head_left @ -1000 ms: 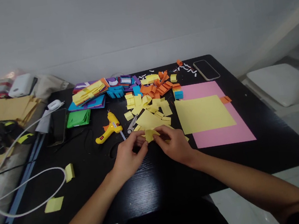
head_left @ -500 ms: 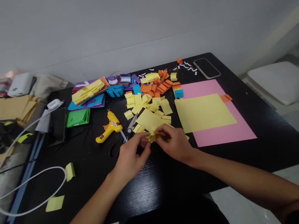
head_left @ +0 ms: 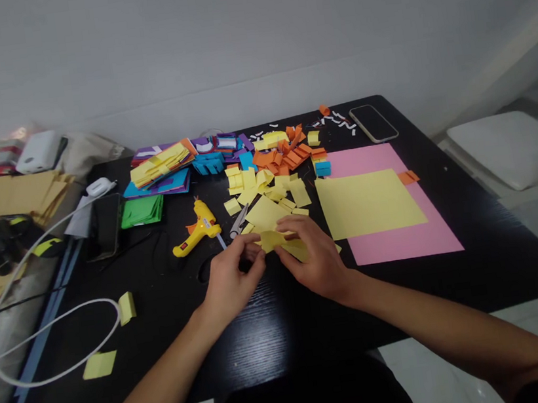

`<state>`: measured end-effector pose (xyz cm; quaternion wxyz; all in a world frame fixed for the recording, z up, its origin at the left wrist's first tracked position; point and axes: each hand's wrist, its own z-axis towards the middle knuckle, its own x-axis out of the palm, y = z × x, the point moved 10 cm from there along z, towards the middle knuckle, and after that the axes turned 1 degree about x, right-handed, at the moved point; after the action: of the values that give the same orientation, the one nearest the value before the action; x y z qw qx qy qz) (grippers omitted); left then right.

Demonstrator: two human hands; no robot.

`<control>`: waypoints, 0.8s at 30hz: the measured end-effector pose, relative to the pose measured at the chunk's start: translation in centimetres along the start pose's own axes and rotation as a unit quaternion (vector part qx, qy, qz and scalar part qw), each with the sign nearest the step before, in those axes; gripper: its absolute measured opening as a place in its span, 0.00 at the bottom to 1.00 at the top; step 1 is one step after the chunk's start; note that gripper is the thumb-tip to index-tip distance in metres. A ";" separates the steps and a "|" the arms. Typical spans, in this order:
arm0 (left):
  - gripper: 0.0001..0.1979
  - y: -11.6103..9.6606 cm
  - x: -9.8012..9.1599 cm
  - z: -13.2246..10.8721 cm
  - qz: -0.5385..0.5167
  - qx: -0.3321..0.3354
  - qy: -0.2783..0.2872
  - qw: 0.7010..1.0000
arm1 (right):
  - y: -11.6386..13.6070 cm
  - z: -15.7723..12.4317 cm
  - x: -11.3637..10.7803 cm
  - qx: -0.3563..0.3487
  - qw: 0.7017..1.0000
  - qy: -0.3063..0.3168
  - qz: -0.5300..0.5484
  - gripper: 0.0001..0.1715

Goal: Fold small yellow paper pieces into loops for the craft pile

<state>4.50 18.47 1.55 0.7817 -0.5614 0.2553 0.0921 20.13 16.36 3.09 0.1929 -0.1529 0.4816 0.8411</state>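
Note:
Between my two hands is a small piece of yellow paper [head_left: 270,241], its face turned toward me. The thumb and fingers of my left hand [head_left: 233,272] pinch its left edge. My right hand [head_left: 315,258] grips the right side, fingers closed around it. Just beyond lie loose yellow paper pieces [head_left: 249,179] in a heap, some of them folded. Scissors [head_left: 239,220] rest left of the heap, their handles partly behind my left hand. A yellow hot glue gun [head_left: 198,227] lies farther left.
Right of my hands, a yellow sheet [head_left: 371,201] overlaps a pink sheet [head_left: 403,244]. Orange folded pieces [head_left: 283,156], stacked coloured papers [head_left: 162,166] and a green paper bundle [head_left: 141,211] lie farther back. Phones [head_left: 372,123] sit at both sides. A white cable [head_left: 56,315] loops at the left.
The yellow paper piece between my fingers has turned from a creased, edge-on shape to a flatter face toward me. My hands stay in nearly the same place.

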 end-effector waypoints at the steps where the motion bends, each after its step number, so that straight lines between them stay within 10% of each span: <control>1: 0.09 0.1 0.0 0.0 -0.004 -0.005 -0.002 1.000 | 0.7 -0.1 -0.1 -0.036 0.999 -0.004 -0.007 0.13; 24: 0.10 -2.1 0.0 -0.4 0.065 0.076 -0.007 0.995 | -1.1 -0.1 1.0 0.077 0.991 0.035 0.104 0.07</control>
<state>5.27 17.39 3.18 0.8159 -0.4822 0.2926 0.1272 19.76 16.96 1.82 0.0991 -0.1159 0.5642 0.8114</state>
